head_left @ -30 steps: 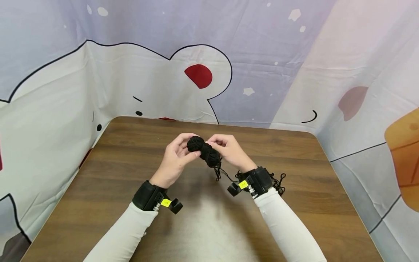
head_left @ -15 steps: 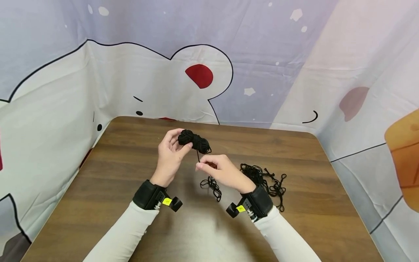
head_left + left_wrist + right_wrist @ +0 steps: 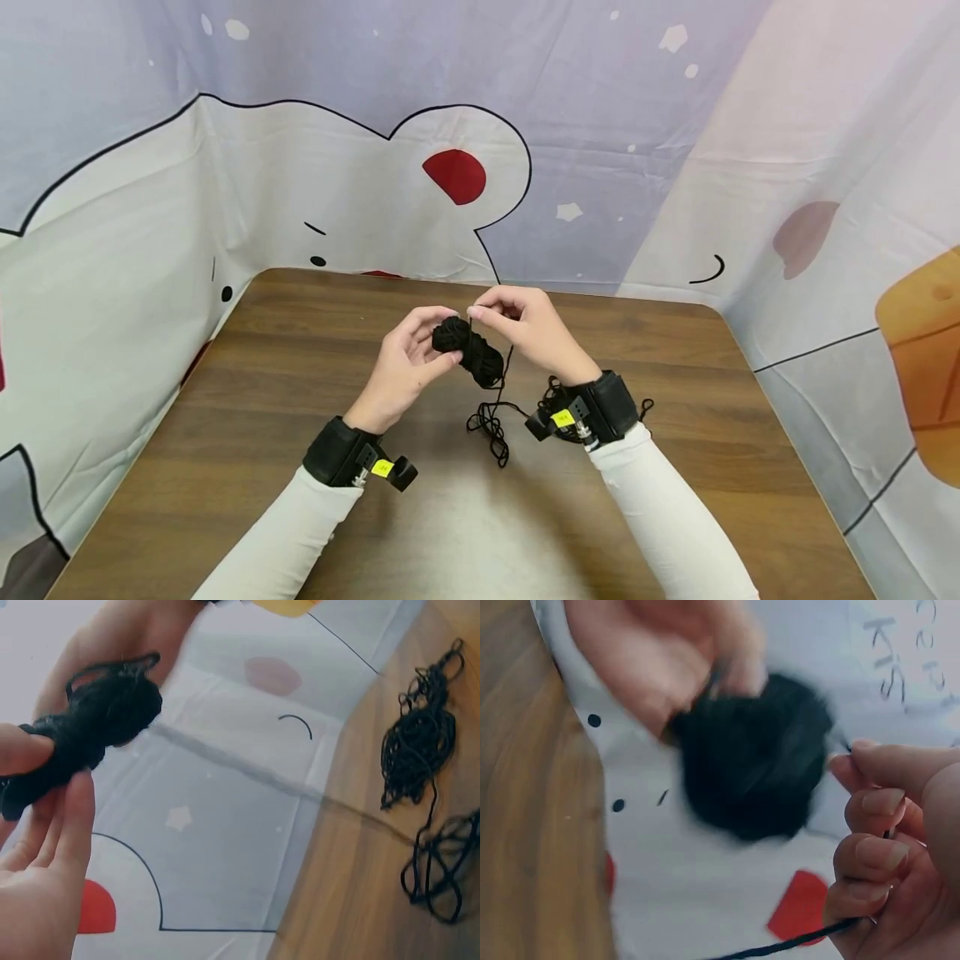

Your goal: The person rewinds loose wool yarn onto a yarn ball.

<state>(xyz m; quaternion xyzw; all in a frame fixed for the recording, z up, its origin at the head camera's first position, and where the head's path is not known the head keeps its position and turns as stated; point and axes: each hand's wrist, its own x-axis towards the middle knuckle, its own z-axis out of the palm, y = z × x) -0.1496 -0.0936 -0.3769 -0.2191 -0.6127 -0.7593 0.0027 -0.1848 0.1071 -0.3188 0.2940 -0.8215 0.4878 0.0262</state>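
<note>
A wound bundle of black cord, narrower at its middle, is held above the table between the thumb and fingers of my left hand. Just right of it, my right hand pinches a strand between thumb and forefinger. In the right wrist view the other fingers curl over that cord strand, which trails out below the hand; the bundle is blurred there. Under the bundle a small cluster of loose cord loops lies on the wood. A larger tangle of cord shows fully in the left wrist view.
The brown wooden table has rounded far corners. A printed cloth hangs right behind its back edge and along the sides. In the head view my right wrist and its camera strap partly cover the larger tangle.
My right hand dropped below the bundle with the strand, then came up to its far right side. The left hand tilted the bundle and moved it slightly left, then back right.
</note>
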